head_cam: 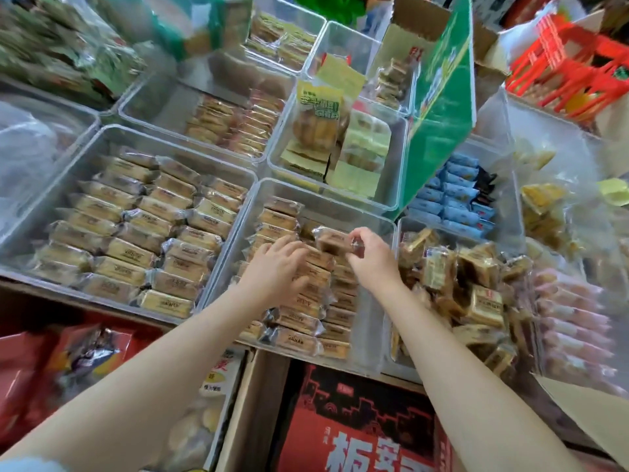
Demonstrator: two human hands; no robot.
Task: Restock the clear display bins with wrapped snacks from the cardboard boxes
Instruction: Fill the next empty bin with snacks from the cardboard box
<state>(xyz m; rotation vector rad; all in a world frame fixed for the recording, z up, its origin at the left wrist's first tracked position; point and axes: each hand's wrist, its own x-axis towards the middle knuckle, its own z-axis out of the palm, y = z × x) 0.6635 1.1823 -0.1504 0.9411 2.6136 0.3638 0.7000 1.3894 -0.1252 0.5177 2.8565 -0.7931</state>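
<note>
Fingers of right hand pinch wrapped snack; left hand seemingly flat.

One head camera looks steeply down, close over the clear bins, its blurred edges perhaps showing shelves.

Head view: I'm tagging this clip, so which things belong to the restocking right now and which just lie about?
In the job:
right hand pinching a wrapped snack
left hand resting on stacked snacks
middle clear bin

Lying about:
blue packets
green box flap
red carton
full left bin
</note>
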